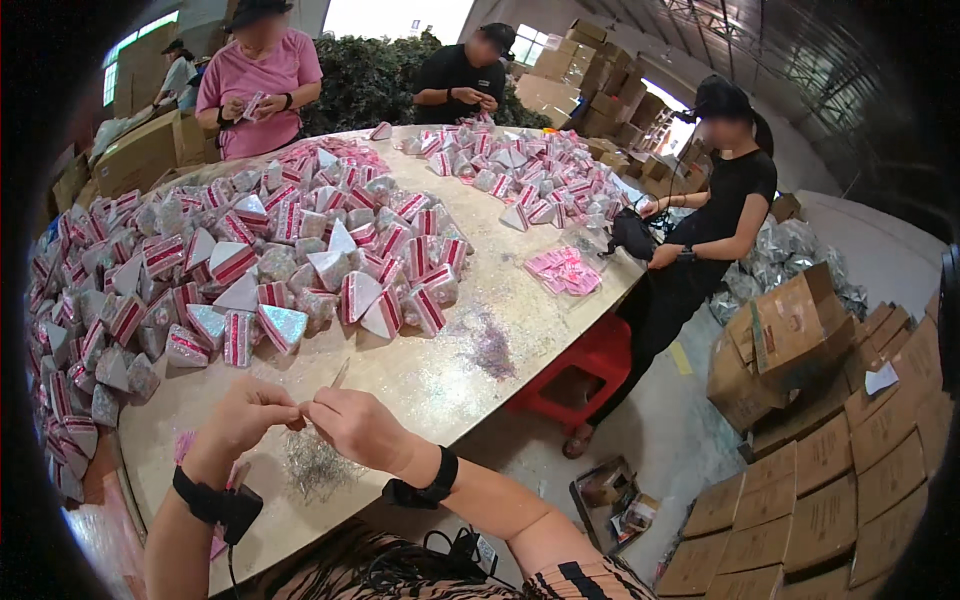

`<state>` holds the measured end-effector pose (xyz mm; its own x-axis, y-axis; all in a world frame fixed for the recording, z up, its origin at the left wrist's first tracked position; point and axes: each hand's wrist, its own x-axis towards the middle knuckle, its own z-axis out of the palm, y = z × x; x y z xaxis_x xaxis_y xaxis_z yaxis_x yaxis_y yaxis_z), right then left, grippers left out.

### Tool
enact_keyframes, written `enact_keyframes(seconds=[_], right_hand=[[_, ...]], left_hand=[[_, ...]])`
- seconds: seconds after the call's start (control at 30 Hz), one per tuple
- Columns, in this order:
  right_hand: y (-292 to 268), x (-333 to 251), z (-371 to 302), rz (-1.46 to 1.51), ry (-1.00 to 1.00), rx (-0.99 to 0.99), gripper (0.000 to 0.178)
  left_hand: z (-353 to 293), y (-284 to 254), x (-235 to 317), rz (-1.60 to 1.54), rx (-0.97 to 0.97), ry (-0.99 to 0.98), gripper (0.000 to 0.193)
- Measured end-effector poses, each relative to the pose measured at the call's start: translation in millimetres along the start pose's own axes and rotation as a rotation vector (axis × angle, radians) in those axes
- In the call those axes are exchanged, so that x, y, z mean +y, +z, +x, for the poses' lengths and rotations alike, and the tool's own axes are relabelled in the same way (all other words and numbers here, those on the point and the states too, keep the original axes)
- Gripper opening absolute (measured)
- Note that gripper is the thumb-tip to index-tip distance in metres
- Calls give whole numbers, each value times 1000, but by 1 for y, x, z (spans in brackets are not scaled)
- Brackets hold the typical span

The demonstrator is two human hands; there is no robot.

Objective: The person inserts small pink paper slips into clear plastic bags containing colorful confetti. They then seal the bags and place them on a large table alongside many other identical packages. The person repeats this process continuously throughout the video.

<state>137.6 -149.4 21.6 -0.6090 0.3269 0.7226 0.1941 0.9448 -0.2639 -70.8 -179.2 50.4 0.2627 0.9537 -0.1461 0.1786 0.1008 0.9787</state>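
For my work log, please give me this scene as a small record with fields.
Hands: left hand and right hand close together, fingers pinched; anything between them is too small to tell
Tool: thin pale pointed stick, apparently in the right fingers
Below hands: loose pile of silvery strands on smooth cream table
Table, left: heap of glittery white-and-pink triangular wedges
Across: person in pink shirt
Right: red plastic stool, brown cardboard boxes

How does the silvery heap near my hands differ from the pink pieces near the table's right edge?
Colour: the silvery heap is greyish; the pink pieces are bright pink.
Form: the silvery heap is fine, loose shreds; the pink pieces look broader.
Place: the silvery heap is near the right hand; the pink pieces are farther off.
Both lie on the table.
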Motion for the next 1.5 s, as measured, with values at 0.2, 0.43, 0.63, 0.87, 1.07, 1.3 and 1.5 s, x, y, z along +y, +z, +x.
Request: enact_keyframes(seconds=[0.2,0.43,0.63,0.87,1.07,1.3,1.5], right_hand=[[5,8,-2,25,94,19,13],[-4,23,-4,34,271,241,15],[-12,19,-10,79,328,264,12],[-19,14,-12,141,413,287,6],[-17,3,8,302,474,294,3],[9,-36,46,348,324,122,6],[29,-50,62,277,193,64,7]], left_hand=[[12,3,5,191,-39,25,19],[62,-17,-5,1207,419,297,54],[97,-28,-44,1486,493,472,68],[85,-22,-39,1194,651,417,52],[20,-18,-2,-376,525,153,43],[-45,-11,-16,-1017,553,-44,41],[-63,-11,-26,-1081,519,-28,43]])
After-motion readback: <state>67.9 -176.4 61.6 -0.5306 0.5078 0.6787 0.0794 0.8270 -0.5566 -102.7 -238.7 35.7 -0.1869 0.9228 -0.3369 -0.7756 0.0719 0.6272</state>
